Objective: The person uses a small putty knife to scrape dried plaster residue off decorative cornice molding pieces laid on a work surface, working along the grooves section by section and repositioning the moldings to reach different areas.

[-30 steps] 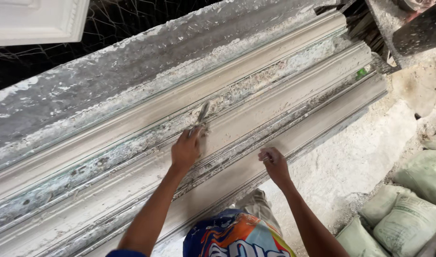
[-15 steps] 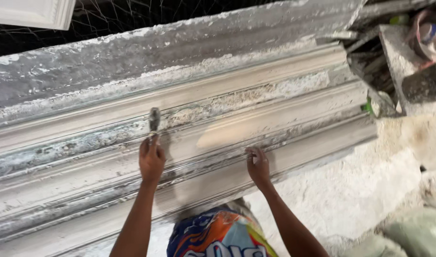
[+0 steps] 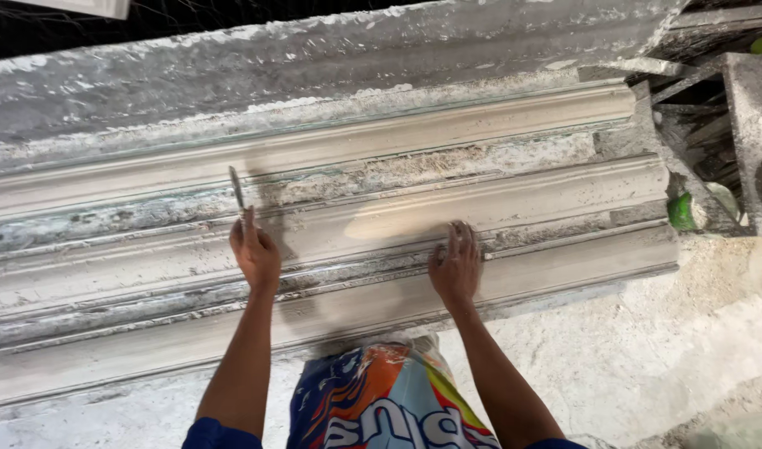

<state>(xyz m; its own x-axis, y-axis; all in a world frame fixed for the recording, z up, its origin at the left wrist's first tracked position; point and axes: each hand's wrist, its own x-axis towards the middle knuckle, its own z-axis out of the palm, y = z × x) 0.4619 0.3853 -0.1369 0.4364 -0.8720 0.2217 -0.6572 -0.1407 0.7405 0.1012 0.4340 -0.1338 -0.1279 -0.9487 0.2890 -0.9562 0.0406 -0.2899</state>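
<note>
A long grey moulding form [image 3: 497,133] with several parallel ridges and grooves lies across the view, crusted with white plaster. My left hand [image 3: 254,249] is closed on a thin flat metal scraper [image 3: 237,189], whose blade stands in a groove of the form. My right hand [image 3: 456,264] rests flat, fingers spread, on a lower ridge to the right. Colourful printed shorts [image 3: 381,399] show between my arms at the bottom.
A plaster-splashed floor [image 3: 647,357] lies at the bottom right. Stacked grey slats and debris [image 3: 705,108] sit past the form's right end, with a green object [image 3: 682,212] beside it. Dark netting [image 3: 56,25] runs along the top left.
The view has swung so the form now lies nearly level. My left hand with the scraper and my right hand have shifted leftward along the ridges.
</note>
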